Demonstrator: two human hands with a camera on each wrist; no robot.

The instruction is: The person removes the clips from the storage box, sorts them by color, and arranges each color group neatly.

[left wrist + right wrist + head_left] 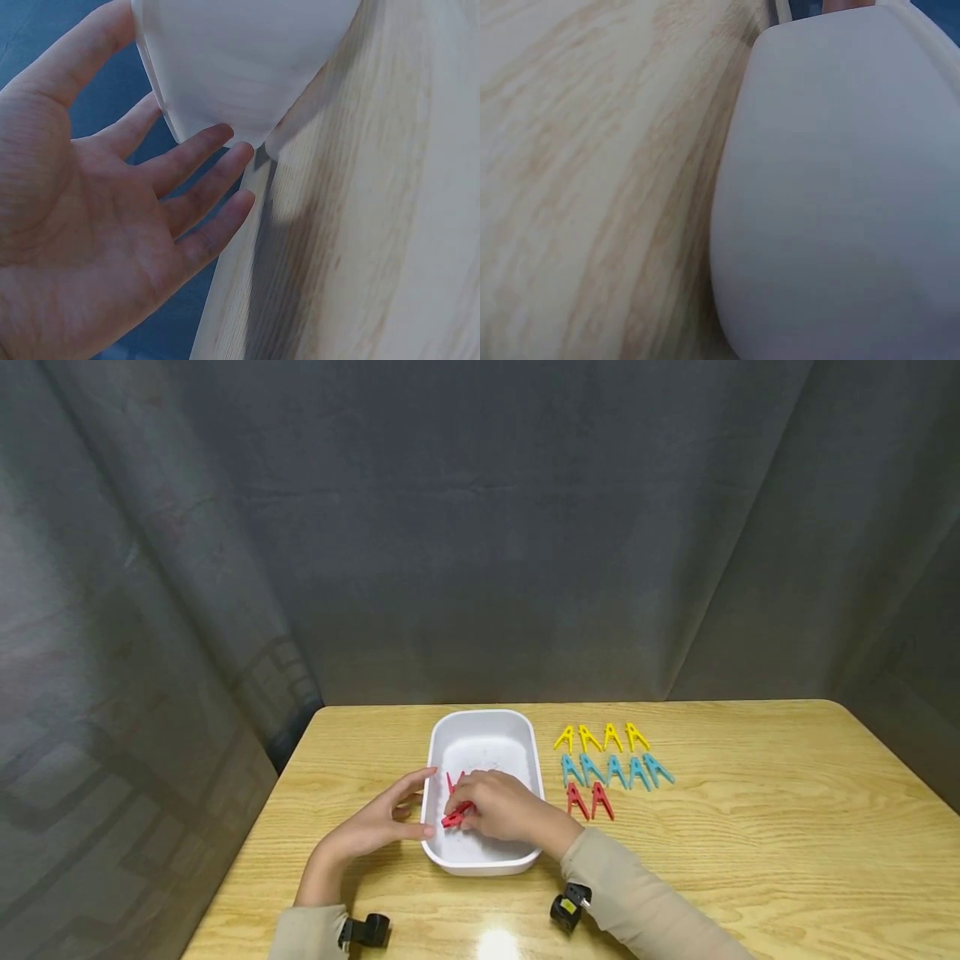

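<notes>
The right hand (pixel 504 807) pinches a red peg (pixel 456 816) low inside the white tub (pixel 525 739), where another red peg (pixel 453 782) lies. The left hand (pixel 375 828), fingers straight, steadies the tub's left wall. Judging by the sorted pegs (pixel 609 767) on the table (pixel 750 827), a peg is being picked out; lifting it clear of the rim seems next.

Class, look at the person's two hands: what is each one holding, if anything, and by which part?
The right hand pinches a red clothes peg inside the white tub; which end cannot be told. The left hand holds nothing; its straight fingers touch the tub's outer wall.
</notes>
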